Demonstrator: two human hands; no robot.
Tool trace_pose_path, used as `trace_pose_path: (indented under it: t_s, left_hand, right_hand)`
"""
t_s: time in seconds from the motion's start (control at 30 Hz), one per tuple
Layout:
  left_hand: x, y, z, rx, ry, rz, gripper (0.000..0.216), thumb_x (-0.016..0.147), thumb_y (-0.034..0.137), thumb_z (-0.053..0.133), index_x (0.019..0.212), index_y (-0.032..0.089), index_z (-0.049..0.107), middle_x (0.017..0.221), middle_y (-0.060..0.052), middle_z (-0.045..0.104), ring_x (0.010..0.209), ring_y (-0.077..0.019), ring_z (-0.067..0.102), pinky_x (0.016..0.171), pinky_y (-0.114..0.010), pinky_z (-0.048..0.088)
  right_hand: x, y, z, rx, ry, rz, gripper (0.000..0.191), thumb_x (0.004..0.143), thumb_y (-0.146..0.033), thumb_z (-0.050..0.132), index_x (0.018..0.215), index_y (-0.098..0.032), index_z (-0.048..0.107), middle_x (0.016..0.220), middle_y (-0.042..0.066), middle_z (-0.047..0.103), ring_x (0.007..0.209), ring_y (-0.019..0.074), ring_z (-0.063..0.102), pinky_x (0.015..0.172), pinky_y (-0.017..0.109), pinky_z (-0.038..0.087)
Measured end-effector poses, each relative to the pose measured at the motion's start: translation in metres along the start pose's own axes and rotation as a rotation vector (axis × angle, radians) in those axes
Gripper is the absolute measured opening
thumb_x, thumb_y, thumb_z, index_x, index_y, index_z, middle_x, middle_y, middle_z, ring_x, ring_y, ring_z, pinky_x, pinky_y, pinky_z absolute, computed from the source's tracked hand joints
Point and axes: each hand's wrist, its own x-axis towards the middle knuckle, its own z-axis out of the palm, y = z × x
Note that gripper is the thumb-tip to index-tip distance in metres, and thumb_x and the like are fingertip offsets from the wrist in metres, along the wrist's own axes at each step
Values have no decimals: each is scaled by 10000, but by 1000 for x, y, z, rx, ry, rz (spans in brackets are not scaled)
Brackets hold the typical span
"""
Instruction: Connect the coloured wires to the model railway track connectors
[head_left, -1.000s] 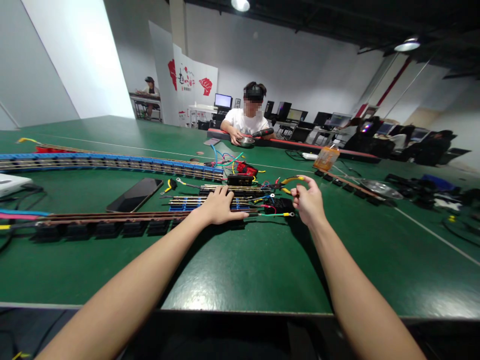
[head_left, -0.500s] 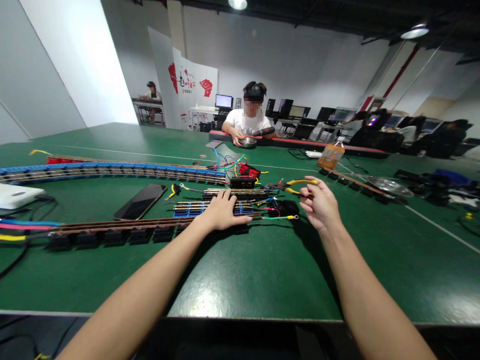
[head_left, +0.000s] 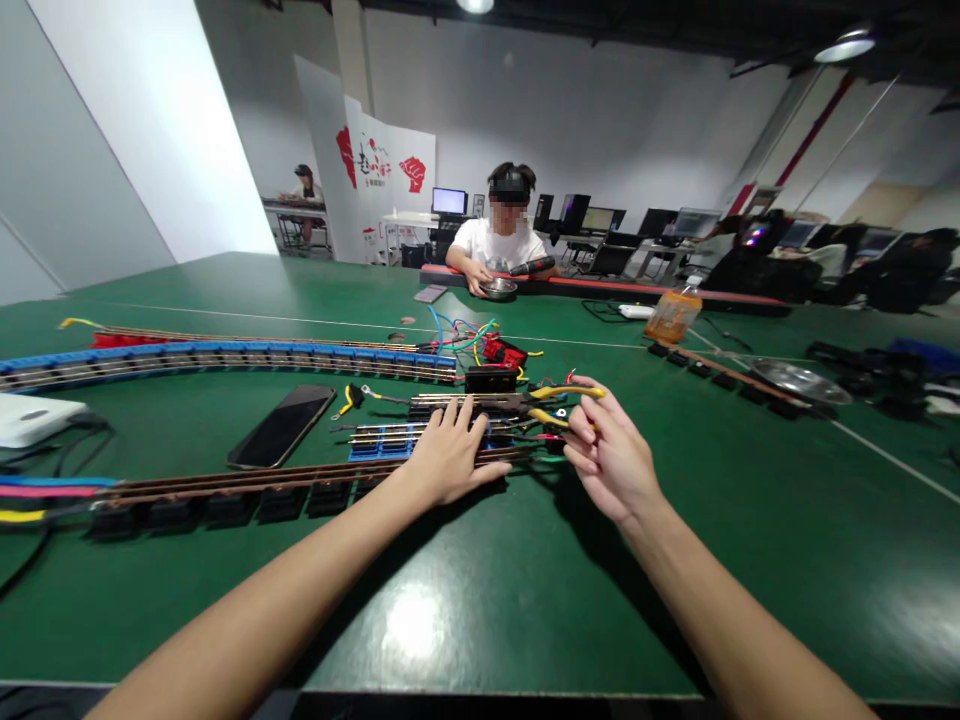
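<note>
Head view showed me, from far away, the right hand's (head_left: 611,450) grip around yellow pliers (head_left: 547,393), in from the table's (head_left: 540,600) front edge. The left hand (head_left: 448,455), spread on the rails (head_left: 386,437), probably needed to press steadily.

Left hand (head_left: 448,455) splayed palm-down

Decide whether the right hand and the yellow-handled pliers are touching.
Touching: the head view shows the right hand holding the yellow-handled pliers at their handle end.
</note>
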Motion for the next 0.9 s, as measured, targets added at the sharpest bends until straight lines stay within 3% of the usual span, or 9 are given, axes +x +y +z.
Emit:
trace_pose_path:
  t_s: [0.13, 0.27, 0.37, 0.43, 0.57, 0.73, 0.9]
  left_hand:
    - [0, 0, 1, -66, 37, 0, 840, 848, 739, 380, 1404, 113, 455, 1446, -212, 448, 1370, -392, 352, 1119, -543, 272]
    - [7, 0, 0, -138, 111, 102, 568, 887, 546, 456, 1350, 223, 510, 1373, -121, 521, 1283, -329, 436, 1106, -506, 302]
    - [8, -1, 1, -128, 116, 111, 445, 906, 398, 425, 1277, 194, 561, 1256, -141, 573, 1188, -331, 480, 1052, -513, 344]
    - [7, -2, 3, -134, 96, 90, 425, 895, 386, 437, 1238, 180, 582, 1191, -148, 590, 1140, -332, 491, 1021, -517, 360]
    - [4, -4, 7, -179, 69, 70, 401, 864, 416, 526, 1206, 217, 595, 1168, -116, 597, 1149, -310, 472, 1052, -507, 319]
    - [4, -3, 10, -185, -3, 74, 397, 846, 411, 576, 1200, 232, 596, 1145, -91, 621, 1159, -299, 456, 1077, -496, 285]
    - [6, -2, 9, -163, -85, 72, 352, 871, 358, 526, 1194, 244, 605, 1175, -99, 619, 1138, -306, 478, 1016, -488, 355]
  right_hand:
    - [-6, 16, 27, 26, -59, 69, 374, 792, -331, 689, 1110, -259, 507, 503, -123, 380, 383, 25, 159, 313, 82, 195]
    - [-2, 37, 62, 31, -113, 118, 363, 829, -370, 649, 1131, -261, 481, 507, -125, 375, 390, 31, 153, 327, 90, 164]
    - [7, 54, 84, 7, -139, 109, 322, 872, -368, 594, 1146, -250, 473, 505, -121, 384, 396, 36, 175, 343, 100, 149]
    - [13, 63, 94, -18, -131, 76, 293, 891, -361, 570, 1140, -240, 474, 511, -117, 393, 400, 38, 193, 353, 110, 151]
    - [20, 75, 103, -80, -76, 29, 239, 917, -328, 528, 1130, -235, 473, 536, -108, 397, 411, 40, 207, 365, 127, 157]
    - [23, 82, 101, -95, -45, 103, 213, 922, -283, 495, 1126, -231, 461, 519, -112, 397, 404, 40, 188, 367, 128, 150]
    - [26, 84, 99, -76, -41, 137, 286, 908, -371, 542, 1144, -232, 461, 507, -118, 386, 393, 39, 179, 359, 135, 136]
